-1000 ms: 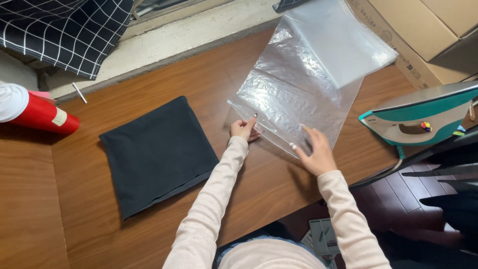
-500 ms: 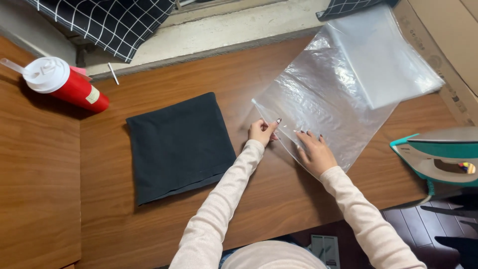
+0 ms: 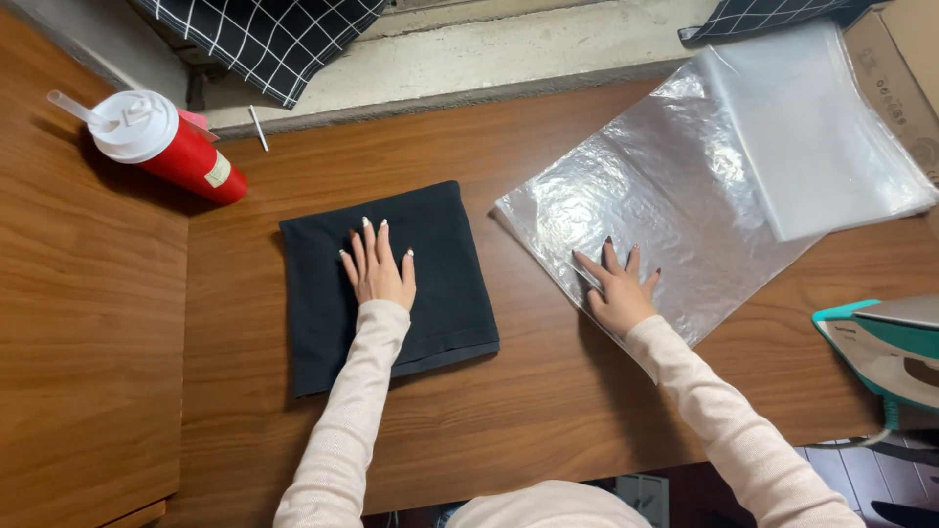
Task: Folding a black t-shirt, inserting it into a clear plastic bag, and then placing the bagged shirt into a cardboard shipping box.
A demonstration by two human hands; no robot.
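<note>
the left hand lies flat and open on the folded black cloth square, mid surface; soft, light, best taken at an edge. the right hand, open too, presses the slippery clear plastic bag at right

- Your iron runs off the right edge.
- The box is cropped at the top corner.
- Your left hand hides part of the cloth.

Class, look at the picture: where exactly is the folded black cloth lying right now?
The folded black cloth lies flat on the wooden table, left of centre, under the left hand, between the red cup and the clear plastic bag.
</note>
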